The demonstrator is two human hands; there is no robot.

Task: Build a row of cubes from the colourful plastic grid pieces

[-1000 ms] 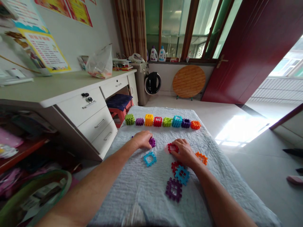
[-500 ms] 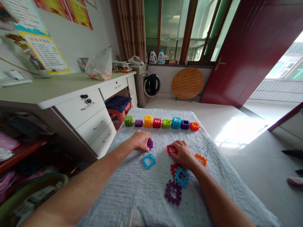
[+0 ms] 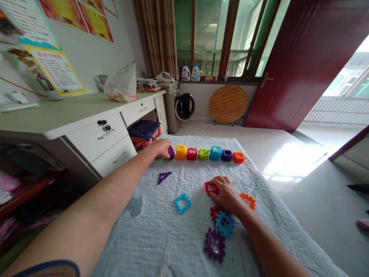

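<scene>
My left hand is at the left end of a row of stacked building blocks, closed on a purple block piece; it hides most of the green stack behind it. My right hand rests on the cloth, its fingers closed on the edge of a red square frame piece. Below that hand lie a red piece, a blue window piece overlapping it, and a dark purple window piece. An orange piece lies to its right. Between my arms are a blue frame piece and a purple triangle.
Along the row stand yellow, red, lime green, blue, dark purple and orange stacks. A white desk borders the cloth-covered table on the left, with a stool beside it.
My left hand has moved forward and left to the row, taking the purple piece along. The purple triangle on the cloth now shows. My right hand has stayed at the red frame piece.
</scene>
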